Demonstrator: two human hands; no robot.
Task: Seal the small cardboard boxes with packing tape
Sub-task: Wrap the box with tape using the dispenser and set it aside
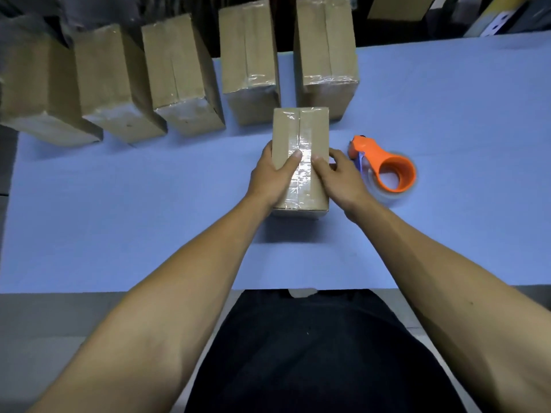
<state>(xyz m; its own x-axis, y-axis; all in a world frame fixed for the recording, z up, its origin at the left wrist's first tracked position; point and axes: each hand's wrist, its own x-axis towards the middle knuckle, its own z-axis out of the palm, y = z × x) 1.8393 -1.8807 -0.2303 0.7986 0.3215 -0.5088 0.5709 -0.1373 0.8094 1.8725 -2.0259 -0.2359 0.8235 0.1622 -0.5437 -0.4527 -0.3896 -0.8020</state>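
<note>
- Nearest the camera are the person's dark-clothed lap and two bare forearms, reaching out over the blue worktop (119, 204) to the cardboard box (310, 126) in the middle.
- The left hand (272, 177) lies on the box's top, thumb laid flat along the clear tape strip (304, 174) and fingers wrapped over the left edge; its grip is closed round the box.
- The right hand (337, 174) is at the box's right edge, thumb pressing on top beside the tape; its other fingers drop behind the side, so that grip also looks clamped on the box.
- The box sits just in front of a row of five taped boxes (179, 81), with the orange tape dispenser (384, 165) lying just to its right, untouched.
- Its long axis runs straight away from the person, seam and tape along it, with one short end facing them.
- Risks, as I judge them: the tape looks wrinkled, so uneven rubbing could trap creases or leave the ends lifting at the short faces.
- Pushing the box forward could knock the nearest box in the row.
- A careless right-hand move could catch the dispenser's toothed end.
</note>
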